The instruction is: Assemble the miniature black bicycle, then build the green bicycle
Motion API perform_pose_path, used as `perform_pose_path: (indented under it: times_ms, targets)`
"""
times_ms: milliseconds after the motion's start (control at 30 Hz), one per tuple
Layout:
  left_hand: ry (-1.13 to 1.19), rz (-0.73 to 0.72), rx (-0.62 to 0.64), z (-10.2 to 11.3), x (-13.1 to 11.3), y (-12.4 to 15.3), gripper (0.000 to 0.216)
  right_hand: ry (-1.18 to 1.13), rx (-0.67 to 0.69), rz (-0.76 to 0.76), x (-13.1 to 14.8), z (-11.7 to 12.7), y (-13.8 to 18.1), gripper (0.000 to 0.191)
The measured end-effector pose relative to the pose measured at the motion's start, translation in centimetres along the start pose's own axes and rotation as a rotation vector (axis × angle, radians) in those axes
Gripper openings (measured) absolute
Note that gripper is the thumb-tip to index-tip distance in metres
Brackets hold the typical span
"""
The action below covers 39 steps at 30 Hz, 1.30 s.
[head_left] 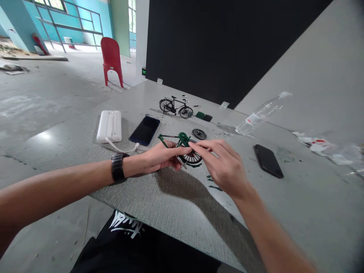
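A green model bicycle [183,137] with one black spoked wheel fitted is held just over the table. My left hand [163,156] is closed around its frame from the left side. With thumb and fingers pinched together, my right hand [224,165] touches the model near the wheel's hub; whether a small part sits between those fingertips is hidden. A loose black wheel [199,134] lies just behind. Small green pieces [215,187] rest on the table beneath my right hand. Farther back stands a complete black model bicycle [176,107].
On the grey table [136,197] lie a dark phone [145,130] cabled to a white power bank [109,126], and a black phone [268,160] at right. A clear plastic bottle [261,115] leans behind it. A red chair [111,60] stands beyond.
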<state>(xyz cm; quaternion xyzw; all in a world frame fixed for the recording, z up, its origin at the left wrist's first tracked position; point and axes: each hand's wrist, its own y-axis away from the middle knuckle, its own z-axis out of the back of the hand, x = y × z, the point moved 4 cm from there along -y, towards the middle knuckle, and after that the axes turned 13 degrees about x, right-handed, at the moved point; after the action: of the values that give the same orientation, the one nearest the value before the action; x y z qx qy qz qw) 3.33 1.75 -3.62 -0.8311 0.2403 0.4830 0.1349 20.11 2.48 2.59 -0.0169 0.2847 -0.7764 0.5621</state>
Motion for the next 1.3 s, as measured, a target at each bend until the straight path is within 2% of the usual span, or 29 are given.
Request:
perform_pose_path:
  times_ms: [133,433,1033,1300]
  targets:
    - [0.007,-0.018,0.001,0.08,-0.04,-0.03,0.031,-0.080,-0.019,-0.033,-0.07,-0.01,-0.01,0.036]
    - [0.012,-0.035,0.002,0.46,0.13,-0.16,0.030,-0.183,-0.148,-0.125,-0.12,0.39,-0.30,0.018]
    - [-0.003,-0.029,-0.046,0.33,-0.13,-0.12,0.034,-0.115,-0.059,-0.108,-0.18,-0.14,0.19,0.031]
    - [0.010,-0.042,-0.098,0.53,-0.27,0.05,0.028,-0.116,-0.024,-0.094,-0.10,-0.61,0.32,0.038]
